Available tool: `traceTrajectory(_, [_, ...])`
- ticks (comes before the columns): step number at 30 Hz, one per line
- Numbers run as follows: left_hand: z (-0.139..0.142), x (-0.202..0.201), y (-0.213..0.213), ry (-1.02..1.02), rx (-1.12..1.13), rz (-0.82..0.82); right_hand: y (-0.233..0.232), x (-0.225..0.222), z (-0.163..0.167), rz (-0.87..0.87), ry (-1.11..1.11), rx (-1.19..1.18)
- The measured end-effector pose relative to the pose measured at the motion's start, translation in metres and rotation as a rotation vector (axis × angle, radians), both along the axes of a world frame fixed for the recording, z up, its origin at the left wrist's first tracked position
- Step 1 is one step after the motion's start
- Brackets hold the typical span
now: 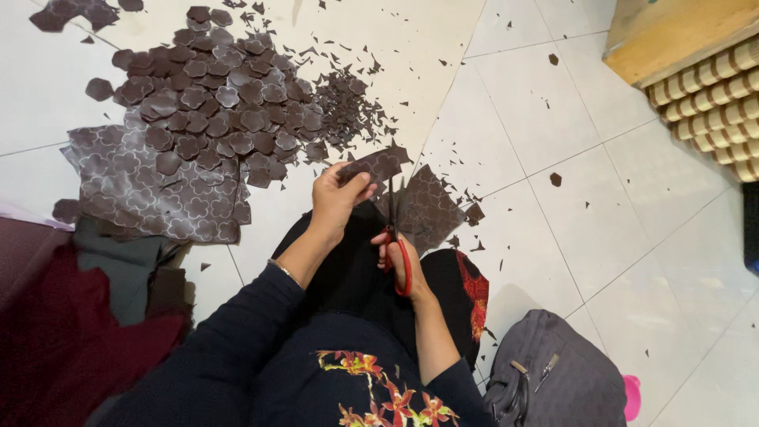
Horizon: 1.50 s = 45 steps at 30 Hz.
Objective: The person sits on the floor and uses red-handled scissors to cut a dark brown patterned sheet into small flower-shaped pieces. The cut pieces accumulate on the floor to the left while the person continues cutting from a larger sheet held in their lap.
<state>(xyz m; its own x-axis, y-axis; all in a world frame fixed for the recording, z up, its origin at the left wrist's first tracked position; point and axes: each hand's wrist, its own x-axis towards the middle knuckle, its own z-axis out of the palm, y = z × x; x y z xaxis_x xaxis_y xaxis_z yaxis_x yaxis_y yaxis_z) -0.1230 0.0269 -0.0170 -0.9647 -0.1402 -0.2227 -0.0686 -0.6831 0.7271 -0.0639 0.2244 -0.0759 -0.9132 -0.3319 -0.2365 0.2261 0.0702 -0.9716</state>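
The left hand [336, 198] pinches a dark brown patterned sheet [378, 164] above the lap; the right hand [399, 257] is closed round red-handled scissors [395, 237]. The sheet looks thin and floppy — best held near the cut. Cut flower shapes [213, 103] (and scraps) crowd the tiled floor [553, 119]; a grey bag [553, 379] sits alongside.

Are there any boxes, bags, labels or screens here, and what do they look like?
No labels, signs or screens show.
Yellowish-brown cardboard-like box: top right corner, on the white tiled floor, flat-sided.
Dark grey fabric bag: bottom right beside the person's knee, rounded, with a zip.
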Motion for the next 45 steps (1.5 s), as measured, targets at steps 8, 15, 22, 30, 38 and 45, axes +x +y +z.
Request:
traceTrajectory(8, [-0.012, 0.015, 0.021, -0.032, -0.226, -0.082, 0.004, 0.000, -0.001, 0.071, 0.087, -0.020])
traceTrajectory(15, [-0.012, 0.018, 0.029, -0.060, -0.268, -0.117, 0.007, 0.001, -0.005, 0.050, 0.064, -0.024])
traceTrajectory(22, [-0.015, 0.014, 0.025, -0.035, -0.293, -0.143, 0.009, -0.001, -0.002, 0.093, 0.068, -0.046])
traceTrajectory(30, [-0.008, 0.011, 0.019, -0.043, -0.430, -0.161, 0.009, -0.001, 0.003, 0.112, 0.020, -0.072])
traceTrajectory(38, [0.000, 0.013, 0.020, -0.011, -0.496, -0.133, 0.012, 0.000, -0.001, 0.123, -0.041, -0.088])
traceTrajectory(45, [0.005, 0.017, 0.020, -0.030, -0.653, -0.071, 0.012, 0.001, -0.002, 0.238, -0.106, -0.207])
